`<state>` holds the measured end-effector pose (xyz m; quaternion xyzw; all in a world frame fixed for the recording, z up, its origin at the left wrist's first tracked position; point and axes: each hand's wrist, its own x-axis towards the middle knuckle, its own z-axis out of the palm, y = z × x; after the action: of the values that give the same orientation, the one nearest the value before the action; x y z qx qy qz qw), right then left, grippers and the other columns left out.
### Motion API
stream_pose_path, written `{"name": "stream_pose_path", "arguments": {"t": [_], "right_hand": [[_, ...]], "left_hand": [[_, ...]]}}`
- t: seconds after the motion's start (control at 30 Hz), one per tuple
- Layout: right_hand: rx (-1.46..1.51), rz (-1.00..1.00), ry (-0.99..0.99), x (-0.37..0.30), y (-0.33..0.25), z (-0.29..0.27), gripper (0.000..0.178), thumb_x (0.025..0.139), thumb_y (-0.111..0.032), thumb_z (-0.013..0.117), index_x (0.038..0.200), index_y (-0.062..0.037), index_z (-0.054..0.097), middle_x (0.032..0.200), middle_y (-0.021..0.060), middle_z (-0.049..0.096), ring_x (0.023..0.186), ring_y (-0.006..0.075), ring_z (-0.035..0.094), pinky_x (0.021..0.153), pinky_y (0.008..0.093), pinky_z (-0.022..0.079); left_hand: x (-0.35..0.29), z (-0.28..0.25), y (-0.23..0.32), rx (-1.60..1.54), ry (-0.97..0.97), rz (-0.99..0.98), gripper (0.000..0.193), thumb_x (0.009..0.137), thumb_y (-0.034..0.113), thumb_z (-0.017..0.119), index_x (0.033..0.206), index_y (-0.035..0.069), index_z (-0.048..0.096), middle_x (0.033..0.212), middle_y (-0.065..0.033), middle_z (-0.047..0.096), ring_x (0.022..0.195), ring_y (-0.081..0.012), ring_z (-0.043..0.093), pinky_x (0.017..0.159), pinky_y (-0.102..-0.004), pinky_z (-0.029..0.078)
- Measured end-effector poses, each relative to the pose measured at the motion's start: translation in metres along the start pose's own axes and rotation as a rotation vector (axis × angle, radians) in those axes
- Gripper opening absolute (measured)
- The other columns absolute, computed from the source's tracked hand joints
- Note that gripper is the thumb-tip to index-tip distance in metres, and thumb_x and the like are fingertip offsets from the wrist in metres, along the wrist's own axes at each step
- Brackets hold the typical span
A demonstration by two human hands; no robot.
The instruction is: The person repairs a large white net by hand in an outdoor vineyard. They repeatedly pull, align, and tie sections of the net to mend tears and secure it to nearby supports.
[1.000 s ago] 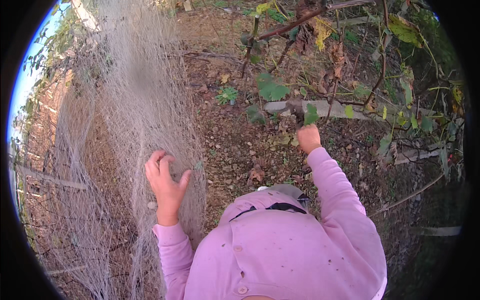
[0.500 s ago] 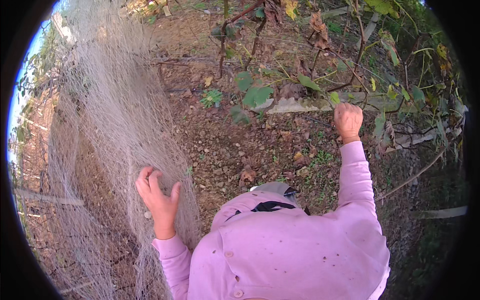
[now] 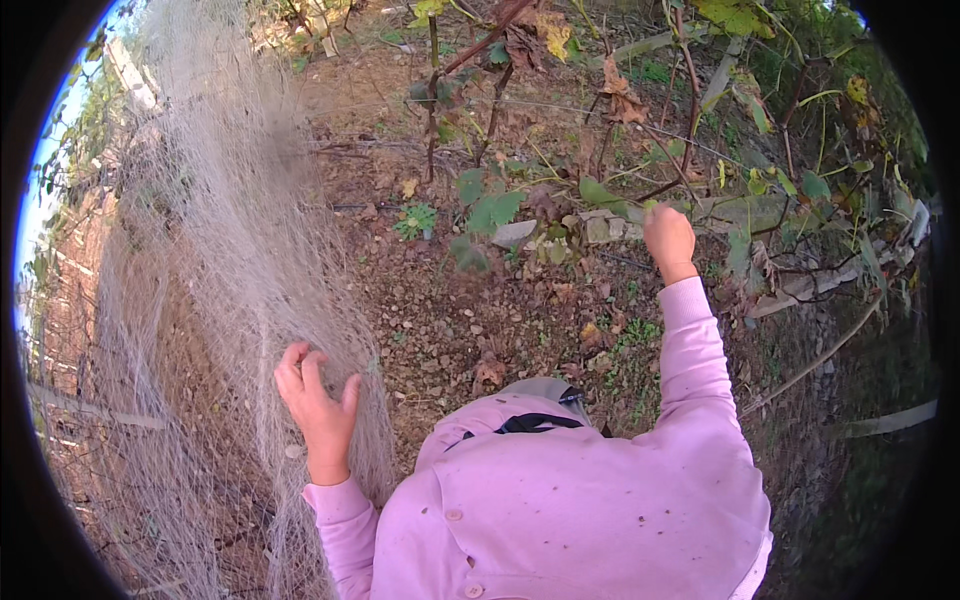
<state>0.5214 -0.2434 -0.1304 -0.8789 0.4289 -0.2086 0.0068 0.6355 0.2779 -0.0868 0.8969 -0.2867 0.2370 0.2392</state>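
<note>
My left hand [image 3: 318, 412] rests against a pale, fine-meshed net [image 3: 265, 265] that hangs in a long drape down the left side. Its fingers are bent but apart, with the thumb away from them, and no gathered mesh shows between them. Farther off, at the right, my right hand [image 3: 670, 240] is closed beside a green leaf [image 3: 602, 195] of a grapevine. Its fingertips are turned away, so what they grip, if anything, is hidden. Thin vine stems [image 3: 690, 100] and a dry brown leaf [image 3: 622, 93] hang beyond this hand.
A thin wire [image 3: 560, 104] runs through the vines. Behind the leaves lies a pale horizontal beam [image 3: 740, 212]. Stony soil [image 3: 470, 320] with small weeds [image 3: 415, 220] and fallen leaves spreads below. A bare curved branch [image 3: 825, 358] slants across the right side.
My right hand has shifted slightly left, toward the green leaf, and its wrist has turned. My left hand has stayed almost in place at the net. The view has shifted a little.
</note>
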Motion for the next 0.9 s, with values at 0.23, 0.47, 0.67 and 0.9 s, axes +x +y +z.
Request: {"name": "stream_pose_path", "arguments": {"t": [0.23, 0.47, 0.67, 0.9], "right_hand": [[1.458, 0.474, 0.316, 0.050, -0.025, 0.046, 0.029, 0.105, -0.021, 0.046, 0.099, 0.0025, 0.062, 0.076, 0.0002, 0.058, 0.065, 0.0115, 0.049, 0.060, 0.0309, 0.041], [1.558, 0.730, 0.440, 0.080, -0.057, 0.043, 0.023, 0.098, -0.014, 0.049, 0.093, 0.0025, 0.063, 0.081, 0.0042, 0.060, 0.068, 0.0176, 0.051, 0.062, 0.0343, 0.043], [1.867, 0.925, 0.286, 0.129, -0.050, 0.112, 0.015, 0.093, -0.007, 0.056, 0.103, 0.0045, 0.060, 0.103, 0.0137, 0.065, 0.079, 0.0259, 0.062, 0.072, 0.0400, 0.052], [0.448, -0.133, -0.163, 0.199, 0.016, 0.165, 0.015, 0.088, -0.011, 0.061, 0.099, -0.0029, 0.066, 0.100, 0.0147, 0.069, 0.081, 0.0317, 0.066, 0.071, 0.0434, 0.054]], "left_hand": [[-0.001, -0.008, 0.003, 0.024, 0.006, -0.032, 0.056, 0.059, 0.006, 0.086, 0.107, 0.005, 0.055, 0.126, -0.0169, 0.050, 0.115, -0.0374, 0.048, 0.100, -0.0478, 0.038], [-0.021, -0.005, 0.005, 0.021, 0.002, -0.043, 0.057, 0.060, 0.006, 0.085, 0.109, 0.006, 0.055, 0.127, -0.0168, 0.049, 0.117, -0.0378, 0.047, 0.101, -0.0490, 0.037], [-0.029, -0.005, 0.011, 0.035, 0.002, -0.059, 0.057, 0.060, 0.006, 0.085, 0.109, 0.006, 0.055, 0.127, -0.0169, 0.049, 0.117, -0.0383, 0.047, 0.100, -0.0491, 0.037], [-0.013, -0.013, 0.029, 0.072, 0.022, -0.070, 0.059, 0.060, 0.008, 0.086, 0.110, 0.005, 0.055, 0.128, -0.0170, 0.049, 0.117, -0.0384, 0.047, 0.100, -0.0493, 0.037]]}}
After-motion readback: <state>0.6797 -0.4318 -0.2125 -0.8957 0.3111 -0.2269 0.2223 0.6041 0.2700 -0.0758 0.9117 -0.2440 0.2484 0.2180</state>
